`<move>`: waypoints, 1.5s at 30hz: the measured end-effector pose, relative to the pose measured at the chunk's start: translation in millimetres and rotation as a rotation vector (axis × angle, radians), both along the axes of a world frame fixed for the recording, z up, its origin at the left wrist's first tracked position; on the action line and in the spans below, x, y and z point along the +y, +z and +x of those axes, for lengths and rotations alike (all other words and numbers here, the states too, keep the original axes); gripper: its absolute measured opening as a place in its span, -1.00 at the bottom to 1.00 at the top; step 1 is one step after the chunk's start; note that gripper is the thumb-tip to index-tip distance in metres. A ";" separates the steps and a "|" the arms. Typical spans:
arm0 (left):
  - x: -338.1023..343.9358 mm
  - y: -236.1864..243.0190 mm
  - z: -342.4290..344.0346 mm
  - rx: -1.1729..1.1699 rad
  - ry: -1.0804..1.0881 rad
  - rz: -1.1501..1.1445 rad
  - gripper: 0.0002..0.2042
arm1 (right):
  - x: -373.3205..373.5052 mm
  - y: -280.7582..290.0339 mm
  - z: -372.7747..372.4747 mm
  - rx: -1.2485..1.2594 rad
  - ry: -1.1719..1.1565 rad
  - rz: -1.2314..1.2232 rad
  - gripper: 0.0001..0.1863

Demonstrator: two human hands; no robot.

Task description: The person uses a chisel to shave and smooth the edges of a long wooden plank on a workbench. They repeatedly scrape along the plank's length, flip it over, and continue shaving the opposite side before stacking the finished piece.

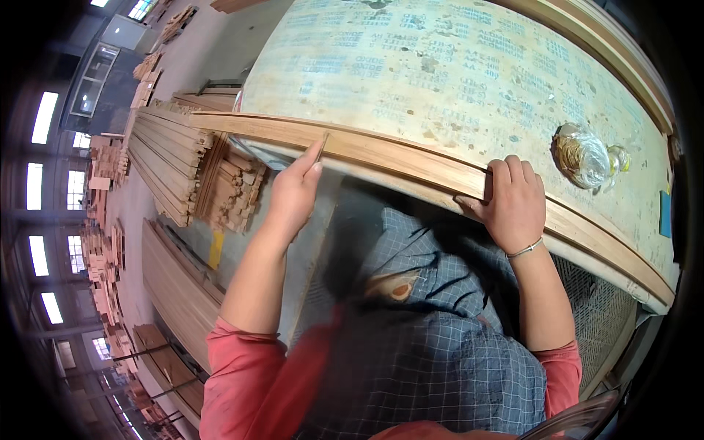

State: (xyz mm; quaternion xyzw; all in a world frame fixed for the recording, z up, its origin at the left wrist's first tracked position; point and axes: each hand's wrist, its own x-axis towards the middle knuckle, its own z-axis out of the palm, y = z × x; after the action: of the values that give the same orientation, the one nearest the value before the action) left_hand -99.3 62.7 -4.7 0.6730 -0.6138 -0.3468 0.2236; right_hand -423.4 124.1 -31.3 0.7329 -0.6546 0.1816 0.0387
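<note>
well, right hand (518,204) grips wooden strip (411,156), left hand (295,189) perhaps thin sheet (323,146)

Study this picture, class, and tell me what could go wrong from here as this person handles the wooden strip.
The thin piece in the left hand meets the wooden strip; if it slipped, it might mark the wood.

The strip lies along the near edge of the table, its left end past the tabletop, so it could shift or drop if the right hand loosened its hold.
</note>
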 end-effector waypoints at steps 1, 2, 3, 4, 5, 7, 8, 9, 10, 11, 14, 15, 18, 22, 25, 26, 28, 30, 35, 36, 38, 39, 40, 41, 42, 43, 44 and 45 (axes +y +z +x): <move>2.7 0.4 -6.5 0.019 -0.043 -0.011 -0.60 | 0.3 -0.5 0.4 0.002 -0.006 0.008 -0.45; 5.8 3.4 -14.4 0.038 -0.086 -0.022 -0.59 | -1.3 1.3 1.1 0.003 -0.009 0.009 -0.45; 8.8 0.9 -17.9 0.032 -0.162 -0.070 -0.59 | -2.0 2.8 1.3 0.003 -0.012 0.010 -0.45; 11.3 -1.7 -22.0 0.029 -0.235 -0.120 -0.58 | -1.6 3.8 1.0 0.014 -0.015 0.024 -0.46; 11.1 -3.7 -26.9 0.031 -0.299 -0.171 -0.58 | -1.0 4.5 1.0 0.004 -0.014 -0.011 -0.46; 15.3 8.6 -31.9 -0.003 -0.327 -0.010 -0.59 | -1.1 4.4 0.4 -0.003 -0.008 0.002 -0.46; 14.8 10.0 -32.9 -0.005 -0.324 -0.012 -0.58 | -0.3 4.2 0.5 0.003 -0.010 0.008 -0.46; 12.9 9.2 -31.3 -0.051 -0.361 -0.073 -0.58 | -0.4 2.7 0.4 -0.004 -0.007 -0.002 -0.46; 15.2 7.1 -33.8 -0.147 -0.358 -0.134 -0.58 | -1.0 3.9 0.0 0.001 -0.010 0.006 -0.47; 19.4 4.4 -37.0 -0.242 -0.357 -0.191 -0.58 | -1.1 5.1 0.3 0.005 -0.015 0.019 -0.47; 30.5 9.3 -44.1 -0.414 -0.387 -0.156 -0.57 | -0.6 7.3 1.2 -0.005 -0.018 0.032 -0.48; 28.2 6.5 -37.7 -0.334 -0.434 -0.181 -0.59 | -1.7 5.7 0.6 -0.015 -0.017 0.031 -0.48; 14.5 13.9 -31.8 -0.170 -0.326 -0.150 -0.62 | -0.1 4.3 0.1 -0.015 -0.015 0.030 -0.46; 18.5 -1.4 -36.8 -0.396 -0.349 -0.233 -0.55 | -1.0 5.0 0.6 -0.019 -0.007 0.009 -0.46; 22.6 9.1 -38.8 -0.423 -0.450 -0.140 -0.57 | -1.3 3.7 0.3 -0.014 -0.014 0.010 -0.47; 17.5 5.3 -32.5 -0.264 -0.480 -0.219 -0.57 | -0.2 4.2 -0.1 -0.015 -0.017 0.024 -0.46; 13.1 7.8 -26.1 -0.097 -0.299 -0.048 -0.59 | -1.2 5.1 -1.1 -0.011 -0.012 0.020 -0.46; 10.0 4.2 -24.7 -0.011 -0.139 0.011 -0.60 | -1.8 4.5 -0.7 -0.019 -0.008 0.012 -0.46; 20.7 -2.8 -43.0 -0.131 -0.423 -0.263 -0.58 | -1.1 4.6 -0.5 -0.018 -0.004 0.020 -0.46; 23.3 -2.4 -46.0 -0.010 -0.385 -0.135 -0.58 | -0.4 4.5 -2.3 -0.050 0.015 0.017 -0.43; 32.2 -7.9 -50.2 0.148 -0.323 -0.013 -0.57 | 3.7 3.0 -9.3 -0.111 0.042 0.010 -0.36; 38.4 -14.3 -50.2 0.185 -0.291 -0.017 -0.55 | 8.1 5.3 -16.1 -0.104 0.063 -0.036 -0.31; 43.0 -19.5 -50.0 0.220 -0.259 -0.029 -0.53 | 14.2 10.9 -25.7 -0.098 0.082 -0.082 -0.26; 48.0 -26.7 -48.3 0.163 -0.237 -0.075 -0.52 | 23.6 16.3 -38.4 -0.086 0.097 -0.120 -0.19; 54.9 -34.5 -45.0 0.104 -0.204 -0.120 -0.50 | 34.9 18.5 -55.6 -0.026 0.087 -0.062 -0.11; 58.5 -43.1 -43.0 0.068 -0.178 -0.153 -0.49 | 44.0 20.1 -72.7 -0.009 0.066 -0.036 -0.14; 64.0 -52.3 -41.2 0.035 -0.149 -0.188 -0.47 | 55.7 11.4 -93.8 0.036 0.015 -0.032 -0.13; 69.0 -60.1 -39.4 0.001 -0.120 -0.220 -0.46 | 68.5 11.4 -114.5 0.058 -0.006 -0.046 -0.13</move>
State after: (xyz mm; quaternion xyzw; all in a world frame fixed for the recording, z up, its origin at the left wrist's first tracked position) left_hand -138.7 131.7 -64.9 0.6064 -0.6871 -0.2905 0.2753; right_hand -537.9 192.6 -19.9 0.7346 -0.6511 0.1753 0.0749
